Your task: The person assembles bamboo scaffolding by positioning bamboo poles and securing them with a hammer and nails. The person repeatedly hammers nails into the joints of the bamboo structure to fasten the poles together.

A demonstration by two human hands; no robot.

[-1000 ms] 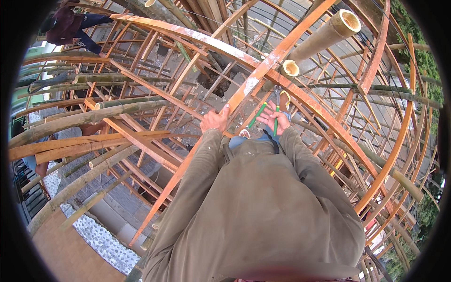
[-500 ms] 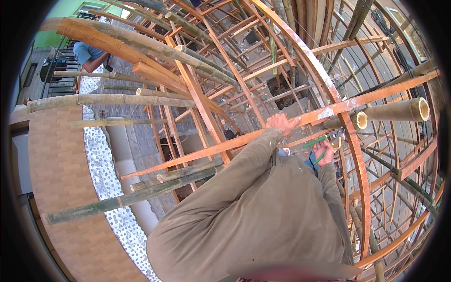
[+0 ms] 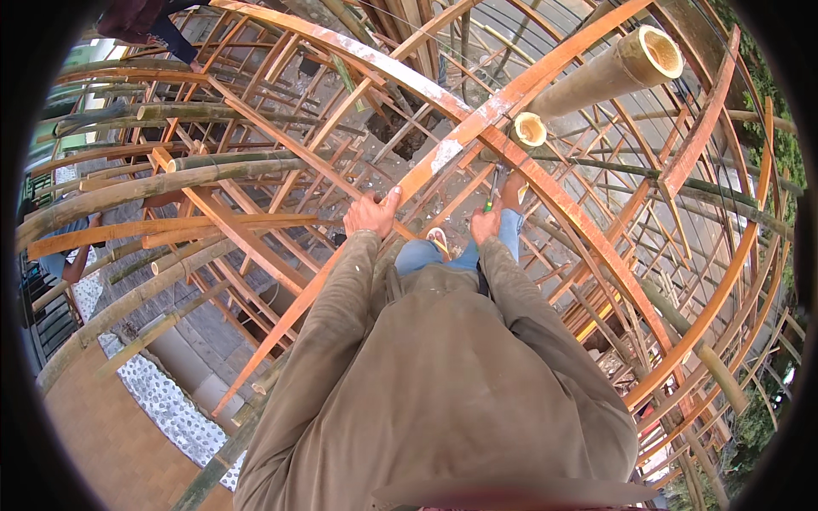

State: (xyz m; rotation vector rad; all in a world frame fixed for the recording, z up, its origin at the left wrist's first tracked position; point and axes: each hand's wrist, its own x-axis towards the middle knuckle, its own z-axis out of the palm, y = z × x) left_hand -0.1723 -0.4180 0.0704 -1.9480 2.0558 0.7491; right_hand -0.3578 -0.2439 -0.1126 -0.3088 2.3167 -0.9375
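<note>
I look down my khaki shirt onto a lattice of orange bamboo strips and green bamboo poles, high above the ground. My left hand point(image 3: 371, 213) is wrapped around a long orange bamboo strip point(image 3: 443, 153) that runs diagonally up to the right. My right hand point(image 3: 486, 225) is closed on the green handle of a small tool point(image 3: 492, 192) whose dark tip points up at the crossing of two orange strips. Just above that crossing lie two thick cut bamboo poles with open ends point(image 3: 531, 129) point(image 3: 658, 53). My legs in blue jeans point(image 3: 419, 253) show below my hands.
Curved orange strips point(image 3: 716, 281) arc down the right side. Green poles point(image 3: 153, 183) lie horizontally at left. Far below are a brick floor point(image 3: 102, 434) and a patterned cloth point(image 3: 162, 404). Another person point(image 3: 149, 25) is at the top left, a second person's arm point(image 3: 72, 264) at the left edge.
The view has swung back to the right and up. My left hand keeps its grip on the orange strip; my right hand with the green tool is now close beside it under the pole ends.
</note>
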